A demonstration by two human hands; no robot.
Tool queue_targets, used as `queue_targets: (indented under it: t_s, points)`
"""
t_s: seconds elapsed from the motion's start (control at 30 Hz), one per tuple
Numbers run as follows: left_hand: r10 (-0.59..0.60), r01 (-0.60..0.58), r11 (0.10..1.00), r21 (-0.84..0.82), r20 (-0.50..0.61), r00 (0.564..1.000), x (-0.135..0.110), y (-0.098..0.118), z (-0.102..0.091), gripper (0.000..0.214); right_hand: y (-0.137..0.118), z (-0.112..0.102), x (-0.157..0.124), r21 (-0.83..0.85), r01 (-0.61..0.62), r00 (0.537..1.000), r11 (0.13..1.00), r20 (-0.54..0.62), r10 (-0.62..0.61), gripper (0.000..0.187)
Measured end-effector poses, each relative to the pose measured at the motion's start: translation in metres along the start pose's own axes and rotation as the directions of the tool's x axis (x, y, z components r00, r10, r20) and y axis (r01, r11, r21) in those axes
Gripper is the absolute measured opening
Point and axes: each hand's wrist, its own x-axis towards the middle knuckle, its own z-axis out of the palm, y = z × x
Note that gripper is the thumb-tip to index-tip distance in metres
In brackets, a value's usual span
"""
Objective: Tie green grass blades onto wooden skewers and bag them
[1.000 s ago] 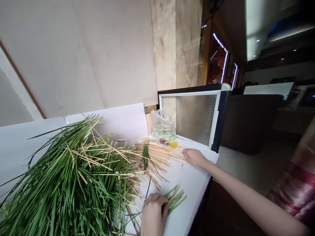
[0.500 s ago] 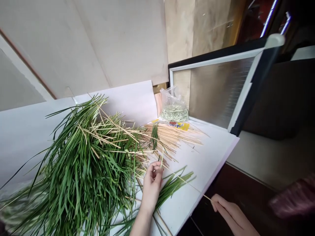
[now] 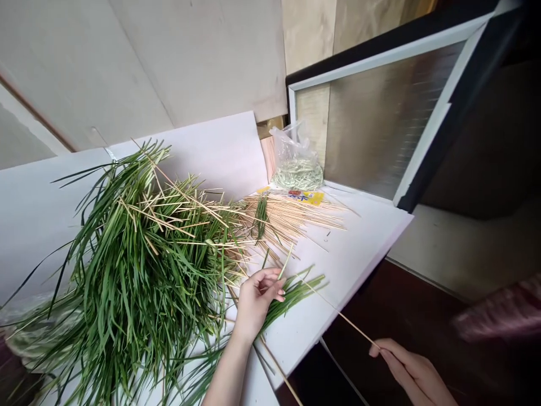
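Left hand (image 3: 256,296): grip pinches green stem (image 3: 286,262) | Right hand (image 3: 408,361): grip pinches thin stick (image 3: 359,330), seems yet bare | Far: many loose sticks (image 3: 287,216) remain

- A white board (image 3: 220,146) stands against the pale wall (image 3: 203,62).
- A clear plastic bag (image 3: 296,148) sits beside a framed pane (image 3: 376,129).
- A yellow printed wrapper (image 3: 315,198) lies before the bag.
- Blurred maroon cloth (image 3: 502,310) shows at right.

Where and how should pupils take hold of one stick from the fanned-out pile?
Probably by its right-hand tip, pinched from the right: the thin sticks fan out that way, tips spread over the white tabletop, while their other ends crowd toward the leafy green heap.
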Motion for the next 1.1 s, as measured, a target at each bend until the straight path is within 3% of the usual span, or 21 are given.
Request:
queue_targets:
  t_s: [0.53,1.1]
  points:
    - [0.043,-0.043,0.993,0.108,-0.005,0.999,0.001,-0.013,0.005,0.033,0.002,-0.006,-0.001,0.020,0.130,0.987,0.991,0.087,-0.132,0.035]
    - [0.038,-0.040,0.990,0.138,0.015,0.999,-0.001,-0.008,0.008,0.035,0.002,-0.007,-0.001,-0.009,0.148,0.988,0.989,0.041,-0.148,0.038]
